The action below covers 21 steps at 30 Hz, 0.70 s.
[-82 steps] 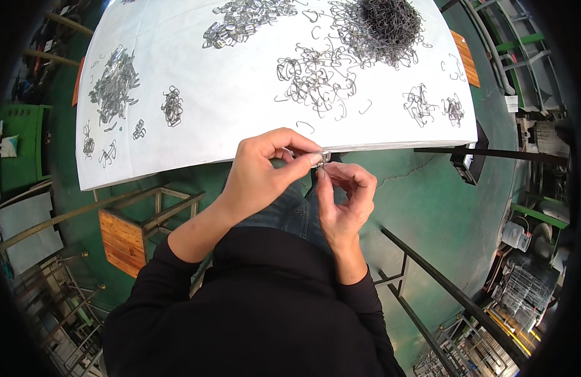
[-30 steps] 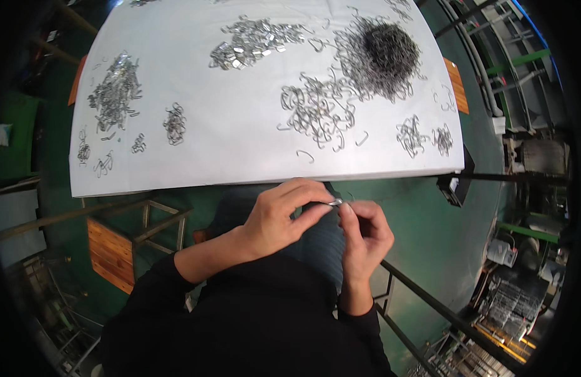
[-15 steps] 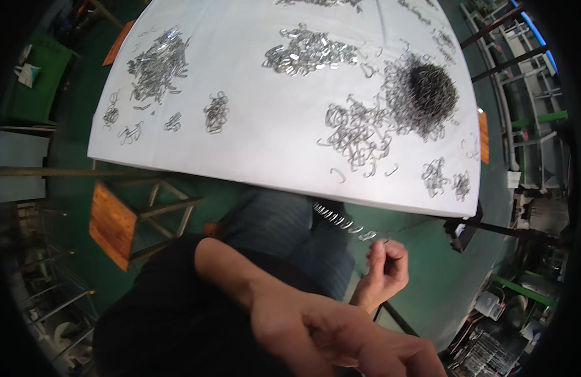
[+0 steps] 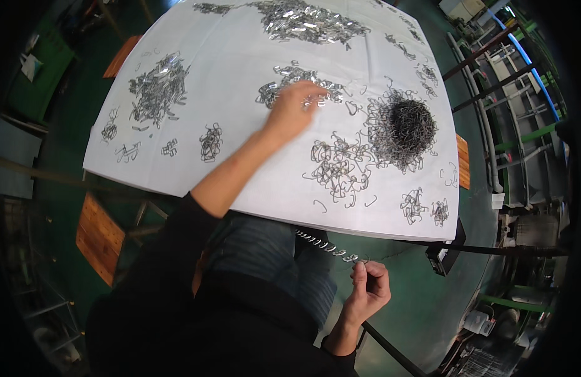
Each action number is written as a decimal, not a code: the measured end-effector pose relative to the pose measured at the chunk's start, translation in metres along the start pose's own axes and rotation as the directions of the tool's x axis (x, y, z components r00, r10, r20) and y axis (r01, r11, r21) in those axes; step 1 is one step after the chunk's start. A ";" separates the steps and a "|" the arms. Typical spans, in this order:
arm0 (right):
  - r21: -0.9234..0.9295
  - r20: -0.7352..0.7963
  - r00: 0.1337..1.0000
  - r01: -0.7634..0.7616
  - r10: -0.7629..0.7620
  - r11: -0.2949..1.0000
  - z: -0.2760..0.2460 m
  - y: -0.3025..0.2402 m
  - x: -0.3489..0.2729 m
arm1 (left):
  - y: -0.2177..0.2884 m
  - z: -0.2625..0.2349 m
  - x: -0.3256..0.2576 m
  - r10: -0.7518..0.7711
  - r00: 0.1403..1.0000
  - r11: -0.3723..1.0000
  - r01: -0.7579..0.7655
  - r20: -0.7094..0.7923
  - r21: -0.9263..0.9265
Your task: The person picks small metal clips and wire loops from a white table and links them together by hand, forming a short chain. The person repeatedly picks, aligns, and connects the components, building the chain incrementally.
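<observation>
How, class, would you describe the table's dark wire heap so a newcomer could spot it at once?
Find the white-topped table, then look to the right of the person's left hand, toward the table's right edge. There sits the dark heap of thin, bent wire pieces. Its centre is far darker and denser than the loose wire scatter to its lower left.

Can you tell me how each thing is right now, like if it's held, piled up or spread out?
Right hand: grip pinched shut at one end of the chain.
Chain of metal links: strung out toward the table edge, far end unclear.
Left hand: blurred over the shiny pieces; can't tell if it's holding any.
Shiny pieces: loosely piled.
Dark wire hooks: heaped high.
Lighter hooks: loose, spread out.
Table: covered in white.
</observation>
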State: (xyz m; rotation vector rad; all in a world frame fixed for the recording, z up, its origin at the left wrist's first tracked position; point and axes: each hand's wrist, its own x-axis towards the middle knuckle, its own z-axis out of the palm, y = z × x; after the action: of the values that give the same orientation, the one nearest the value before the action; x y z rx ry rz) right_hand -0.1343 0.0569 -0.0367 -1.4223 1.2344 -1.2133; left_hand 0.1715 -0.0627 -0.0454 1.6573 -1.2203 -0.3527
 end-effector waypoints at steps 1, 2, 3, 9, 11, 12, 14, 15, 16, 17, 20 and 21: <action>0.016 0.000 1.000 -0.010 0.010 1.000 0.000 0.001 -0.001 | -0.027 0.002 0.013 0.047 0.991 0.957 -0.008 -0.125 0.292; 0.019 0.003 1.000 -0.004 0.004 1.000 0.001 0.003 -0.001 | -0.052 0.005 0.020 0.098 0.980 0.934 -0.029 -0.176 0.355; 0.019 0.007 1.000 -0.002 0.001 1.000 0.002 0.004 -0.001 | -0.072 0.007 0.024 0.049 0.982 0.905 0.033 -0.181 0.424; -0.021 0.068 0.997 0.028 -0.027 0.999 0.007 0.007 -0.003 | -0.111 0.013 0.031 0.155 0.987 0.829 -0.102 -0.050 0.549; -0.046 0.075 0.997 0.029 -0.026 0.998 0.009 0.007 -0.002 | -0.108 0.011 0.028 0.270 0.961 0.799 -0.191 -0.057 0.569; -0.041 0.074 0.997 0.032 -0.029 0.999 0.010 0.007 -0.001 | -0.104 0.010 0.027 0.255 0.966 0.810 -0.189 -0.043 0.555; -0.043 0.080 0.995 0.062 -0.058 0.997 0.012 0.009 0.001 | -0.093 0.010 0.022 0.172 0.985 0.822 -0.138 -0.011 0.552; -0.027 0.075 0.997 0.030 -0.028 0.999 0.014 0.009 0.001 | -0.085 0.012 0.018 0.128 0.990 0.920 -0.099 -0.053 0.379; -0.025 0.078 0.996 0.051 -0.049 0.998 0.016 0.010 0.003 | -0.076 0.014 0.009 0.012 0.998 0.978 0.001 -0.059 0.210; -0.031 0.082 0.995 0.062 -0.059 0.998 0.018 0.011 0.004 | -0.064 0.018 -0.003 -0.078 0.996 0.996 0.080 -0.051 0.030; -0.051 0.081 0.993 0.089 -0.085 0.995 0.022 0.015 0.010 | -0.023 0.028 -0.057 -0.166 0.961 0.897 0.240 0.220 -0.371; -0.061 0.078 0.993 0.097 -0.092 0.993 0.024 0.016 0.011 | -0.009 0.030 -0.075 -0.193 0.923 0.837 0.332 0.333 -0.435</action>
State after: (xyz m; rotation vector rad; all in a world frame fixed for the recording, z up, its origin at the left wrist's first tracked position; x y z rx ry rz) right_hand -0.1130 0.0443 -0.0549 -1.5751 1.1760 -1.1811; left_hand 0.1219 -0.0155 -0.0896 1.3562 -0.9854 -1.0133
